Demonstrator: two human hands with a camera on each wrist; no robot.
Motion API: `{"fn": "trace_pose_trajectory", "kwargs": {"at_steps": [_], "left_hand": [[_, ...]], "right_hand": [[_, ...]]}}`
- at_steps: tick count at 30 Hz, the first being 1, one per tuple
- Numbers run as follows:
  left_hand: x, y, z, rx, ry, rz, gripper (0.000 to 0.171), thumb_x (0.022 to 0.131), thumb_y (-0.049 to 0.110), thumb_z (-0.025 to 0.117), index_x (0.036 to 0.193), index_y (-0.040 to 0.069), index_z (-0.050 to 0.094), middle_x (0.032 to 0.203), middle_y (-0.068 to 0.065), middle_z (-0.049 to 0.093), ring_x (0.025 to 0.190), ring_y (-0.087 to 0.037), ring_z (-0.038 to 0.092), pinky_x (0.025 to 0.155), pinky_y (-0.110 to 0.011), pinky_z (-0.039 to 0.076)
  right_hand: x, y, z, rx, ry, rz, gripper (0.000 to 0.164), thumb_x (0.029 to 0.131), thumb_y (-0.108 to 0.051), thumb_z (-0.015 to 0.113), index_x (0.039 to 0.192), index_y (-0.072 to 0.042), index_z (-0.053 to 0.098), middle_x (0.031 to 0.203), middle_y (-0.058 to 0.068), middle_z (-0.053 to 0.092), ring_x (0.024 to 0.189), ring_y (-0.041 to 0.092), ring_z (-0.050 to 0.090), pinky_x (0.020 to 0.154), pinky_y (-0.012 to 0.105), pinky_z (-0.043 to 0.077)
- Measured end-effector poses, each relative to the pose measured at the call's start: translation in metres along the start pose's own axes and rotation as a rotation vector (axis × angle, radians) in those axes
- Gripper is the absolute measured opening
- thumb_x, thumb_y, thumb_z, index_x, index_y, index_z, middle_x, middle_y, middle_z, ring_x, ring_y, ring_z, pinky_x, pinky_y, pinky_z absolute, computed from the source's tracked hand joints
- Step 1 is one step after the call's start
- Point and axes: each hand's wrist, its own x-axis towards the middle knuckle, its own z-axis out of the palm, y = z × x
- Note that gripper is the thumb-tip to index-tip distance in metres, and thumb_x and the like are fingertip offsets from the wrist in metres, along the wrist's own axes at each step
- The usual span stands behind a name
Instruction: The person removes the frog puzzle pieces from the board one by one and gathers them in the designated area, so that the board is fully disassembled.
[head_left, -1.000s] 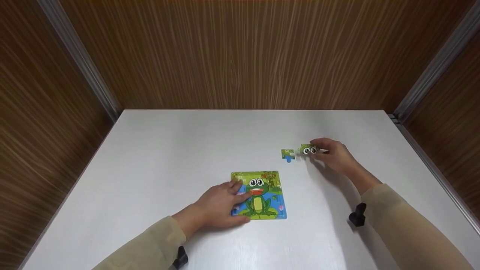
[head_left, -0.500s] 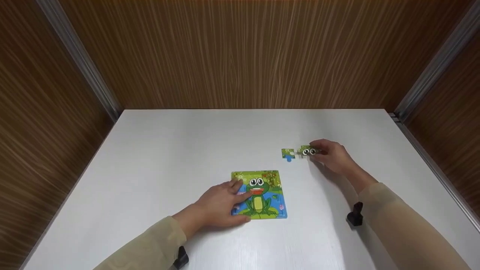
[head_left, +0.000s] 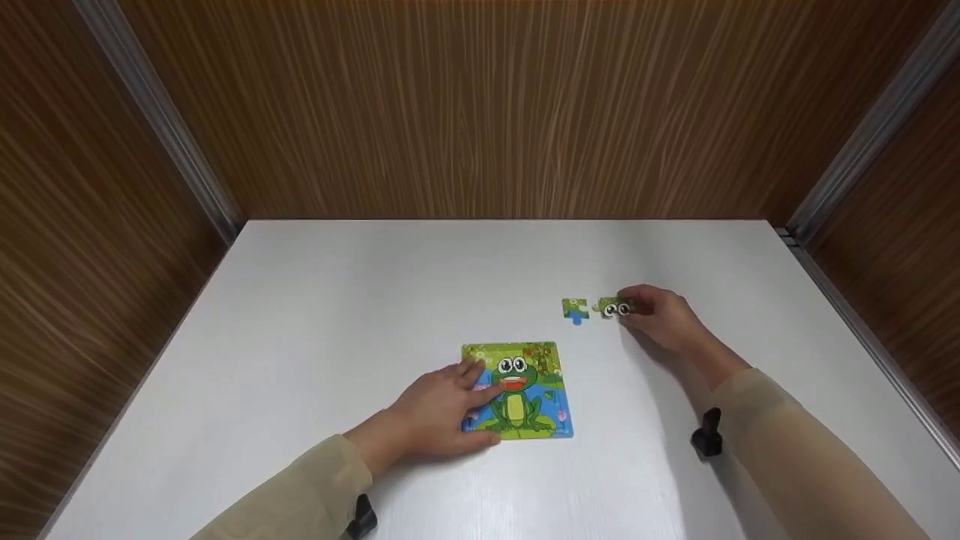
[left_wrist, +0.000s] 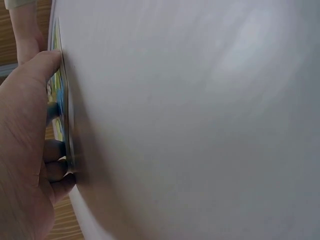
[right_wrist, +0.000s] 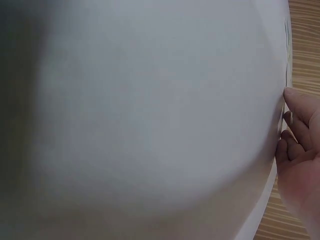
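Observation:
A square frog jigsaw puzzle board [head_left: 551,405] lies flat on the white table. My left hand [head_left: 439,412] rests over its left side with fingers spread, the thumb along the near edge. In the left wrist view the same hand [left_wrist: 22,110] shows from the side, with the thin board edge [left_wrist: 66,107] beside its fingers. Farther off to the right, my right hand [head_left: 664,315] pinches a puzzle piece [head_left: 611,307] with two frog eyes on it, low at the table. Just left of that, a second puzzle piece [head_left: 575,308], green and blue, lies flat.
The white table [head_left: 337,300] meets a brown wood-grain panel [head_left: 480,112] at its far edge. More panels with metal strips stand at the left and right sides. A small black clip-like part [head_left: 707,435] hangs under the right sleeve.
My right hand has moved slightly toward me and down, bringing the frog-eyes piece lower beside the other piece. The left hand and the board stay where they were.

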Motion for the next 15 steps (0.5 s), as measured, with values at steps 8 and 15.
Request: {"fn": "trace_pose_trajectory", "kwargs": {"at_steps": [8, 15], "left_hand": [[-0.0003, -0.0006, 0.0007, -0.014, -0.001, -0.006, 0.078, 0.1, 0.072, 0.046, 0.163, 0.027, 0.046, 0.164, -0.024, 0.039, 0.154, -0.041, 0.036, 0.12, -0.052, 0.039], [-0.0001, -0.0005, 0.0014, -0.004, 0.011, 0.0, 0.078, 0.1, 0.072, 0.046, 0.161, 0.026, 0.049, 0.164, -0.024, 0.04, 0.153, -0.04, 0.037, 0.119, -0.051, 0.04]], "right_hand": [[0.001, 0.0026, 0.0006, 0.027, -0.017, 0.012, 0.048, 0.102, -0.012, 0.07, 0.148, -0.004, 0.057, 0.145, 0.017, 0.061, 0.139, 0.035, 0.053, 0.119, 0.051, 0.041], [0.0004, 0.0023, 0.0002, 0.019, -0.01, 0.02, 0.049, 0.102, -0.013, 0.07, 0.148, -0.004, 0.057, 0.145, 0.017, 0.061, 0.138, 0.035, 0.053, 0.119, 0.052, 0.04]]}}
